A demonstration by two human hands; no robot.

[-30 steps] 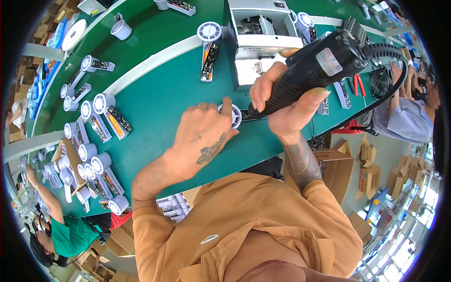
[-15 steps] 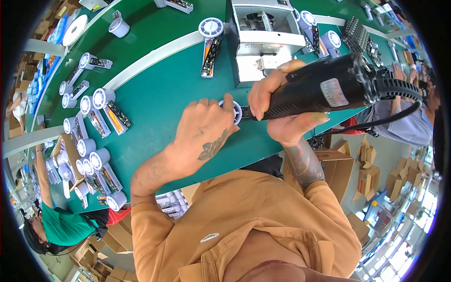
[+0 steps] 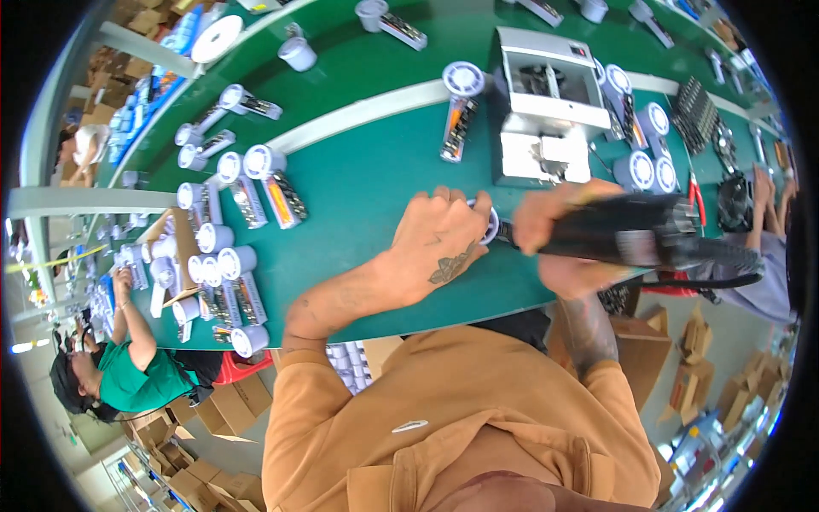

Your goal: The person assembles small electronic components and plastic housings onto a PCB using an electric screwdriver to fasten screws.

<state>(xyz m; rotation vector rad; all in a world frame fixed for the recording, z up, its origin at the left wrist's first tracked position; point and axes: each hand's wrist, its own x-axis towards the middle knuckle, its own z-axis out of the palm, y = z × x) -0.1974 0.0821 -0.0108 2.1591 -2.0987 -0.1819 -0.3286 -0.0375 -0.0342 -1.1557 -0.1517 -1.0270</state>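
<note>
My left hand [image 3: 437,243] is closed on a small white round-headed device [image 3: 492,224] over the green bench. Its fingers cover most of the device, leaving part of the round rim in sight. A thick black corded power tool [image 3: 610,230] lies sideways in my right hand [image 3: 546,218], with fingers over its top and thumb underneath. Both the hand and the tool are smeared by motion. The tool's narrow dark front end reaches toward the device; whether they touch cannot be made out.
A silver machine [image 3: 550,107] stands beyond my hands. One similar device with an exposed circuit board [image 3: 459,128] lies left of it. Several more crowd the left around a cardboard box [image 3: 183,247]. Red-handled pliers [image 3: 697,200] lie right. A co-worker in green [image 3: 141,375] sits at left.
The whole view has shifted, so bench and machine appear farther right. The black tool has swung from slanting upward to nearly level. My left hand keeps its hold on the device.
</note>
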